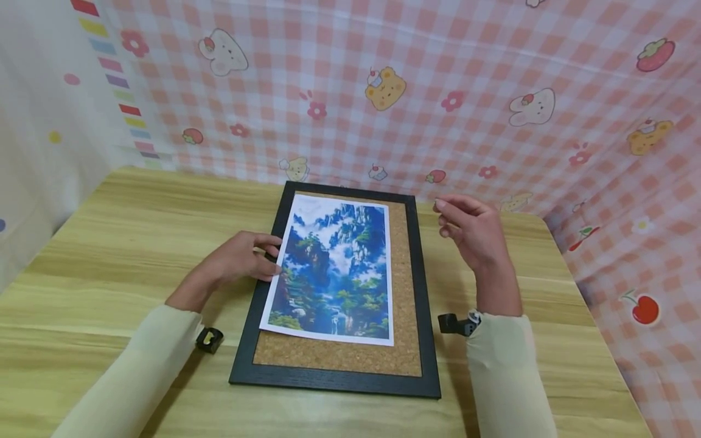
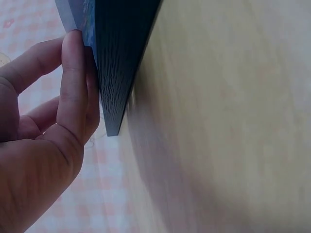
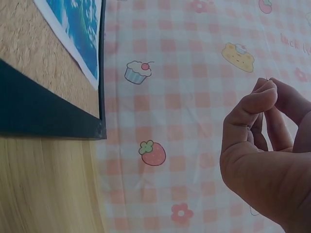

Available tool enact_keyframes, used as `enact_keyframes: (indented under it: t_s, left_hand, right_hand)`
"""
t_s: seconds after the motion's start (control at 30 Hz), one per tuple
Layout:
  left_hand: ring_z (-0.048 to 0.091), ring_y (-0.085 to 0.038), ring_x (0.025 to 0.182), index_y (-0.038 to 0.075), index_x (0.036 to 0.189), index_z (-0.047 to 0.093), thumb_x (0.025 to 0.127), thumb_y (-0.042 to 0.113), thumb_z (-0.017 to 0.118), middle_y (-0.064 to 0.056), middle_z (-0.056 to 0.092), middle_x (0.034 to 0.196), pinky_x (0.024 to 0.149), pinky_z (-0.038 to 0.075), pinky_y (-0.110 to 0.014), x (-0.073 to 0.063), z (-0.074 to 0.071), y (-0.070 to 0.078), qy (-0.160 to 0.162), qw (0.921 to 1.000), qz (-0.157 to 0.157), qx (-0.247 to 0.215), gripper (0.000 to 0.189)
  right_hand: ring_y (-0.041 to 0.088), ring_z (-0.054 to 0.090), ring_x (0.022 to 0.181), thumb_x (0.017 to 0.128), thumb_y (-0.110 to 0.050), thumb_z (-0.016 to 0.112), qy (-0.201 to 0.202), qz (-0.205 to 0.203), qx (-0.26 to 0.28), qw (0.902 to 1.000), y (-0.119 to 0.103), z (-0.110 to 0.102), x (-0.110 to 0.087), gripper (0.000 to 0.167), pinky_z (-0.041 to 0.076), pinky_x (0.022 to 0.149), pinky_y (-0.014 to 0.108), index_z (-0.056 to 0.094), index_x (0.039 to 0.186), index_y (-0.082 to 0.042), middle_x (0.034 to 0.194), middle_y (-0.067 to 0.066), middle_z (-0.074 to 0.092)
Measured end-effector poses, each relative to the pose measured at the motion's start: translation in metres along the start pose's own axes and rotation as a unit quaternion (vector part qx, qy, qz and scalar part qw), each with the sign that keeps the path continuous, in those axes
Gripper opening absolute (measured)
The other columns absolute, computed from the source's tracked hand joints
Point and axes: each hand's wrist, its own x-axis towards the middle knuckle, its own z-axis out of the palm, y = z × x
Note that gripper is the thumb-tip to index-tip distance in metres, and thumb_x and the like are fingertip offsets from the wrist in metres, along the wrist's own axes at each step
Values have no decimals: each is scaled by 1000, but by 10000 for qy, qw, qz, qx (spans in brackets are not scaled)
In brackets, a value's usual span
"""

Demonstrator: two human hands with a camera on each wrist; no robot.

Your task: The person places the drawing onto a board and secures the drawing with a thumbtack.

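A landscape print (image 1: 334,274) of blue mountains, pines and mist lies over a black-framed cork board (image 1: 408,292). It sits toward the board's left side and overlaps the left frame bar. My left hand (image 1: 243,255) touches the print's left edge with thumb and fingertips, which are spread apart. Seen from the left wrist, the thumb tip (image 2: 74,36) is right at the paper's edge, close beside the black frame. Raised beyond the board's right side, my right hand (image 1: 473,228) pinches a tiny pin-like item (image 1: 436,205) between thumb and forefinger; its kind is mostly hidden by the fingertips.
The board rests on a light wood-grain table (image 1: 137,243). A pink checked cloth (image 1: 328,79) with cartoon bears and strawberries hangs behind and to the right, and a white cloth (image 1: 44,109) hangs at the left. Small black cameras are strapped to both wrists.
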Motion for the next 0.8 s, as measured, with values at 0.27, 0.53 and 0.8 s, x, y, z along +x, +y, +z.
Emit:
enact_keyframes:
  t_s: [0.27, 0.53, 0.8]
  left_hand:
    - [70, -23, 89, -9, 151, 38, 92, -6, 69, -24, 50, 121, 80, 61, -35, 0, 3, 2, -64, 10000, -24, 12, 68]
    - [70, -24, 89, -8, 152, 38, 92, -6, 68, -24, 49, 122, 80, 61, -35, 1, 5, 4, -117, 9999, -55, 72, 67]
    - [69, -23, 86, -9, 152, 38, 92, -5, 70, -27, 49, 124, 78, 61, -34, 3, 8, 4, -180, 9994, 110, 263, 68]
  right_hand:
    - [15, 60, 71, 95, -9, 72, 43, 140, -99, 9998, 6, 8, 7, 10, 54, 58, 22, 79, 99, -3, 93, 7, 69]
    - [15, 60, 75, 95, -12, 73, 203, 341, -469, 9981, 13, 20, 16, 21, 57, 64, 24, 75, 110, 2, 99, 6, 68]
    - [15, 61, 73, 96, -11, 72, 151, 523, -388, 9978, 19, 30, 24, 23, 56, 62, 24, 73, 114, 3, 98, 6, 68]
